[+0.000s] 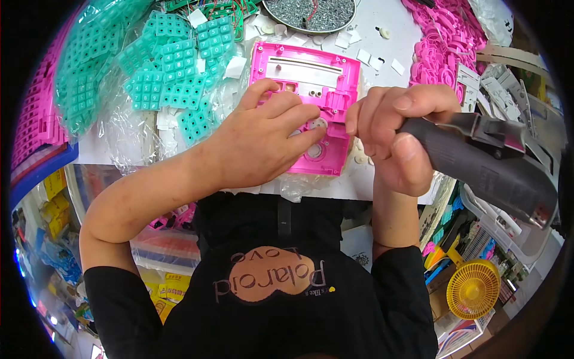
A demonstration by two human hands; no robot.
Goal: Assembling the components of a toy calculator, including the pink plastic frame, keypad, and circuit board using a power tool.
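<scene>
A pink plastic casing (pixel 342 78) lies open side up on the table in front of me. My left hand (pixel 263 134) rests over its left and middle parts, fingers curled. Its thumb and forefinger close around a small round whitish part (pixel 318 124) in the casing. My right hand (pixel 403 131), beside the casing's right edge, is wrapped round a dark handheld tool (pixel 484 161) that looks like a power screwdriver. The tool slants down to the right, and its working end is hidden by the fingers.
Teal rubber keypads (pixel 179 66) lie in clear plastic at the left. A round metal tray (pixel 311 15) of screws stands at the back. Pink plastic parts (pixel 439 48) are heaped at the back right. Small white pieces (pixel 365 57) are scattered about. A yellow fan (pixel 472 288) stands lower right.
</scene>
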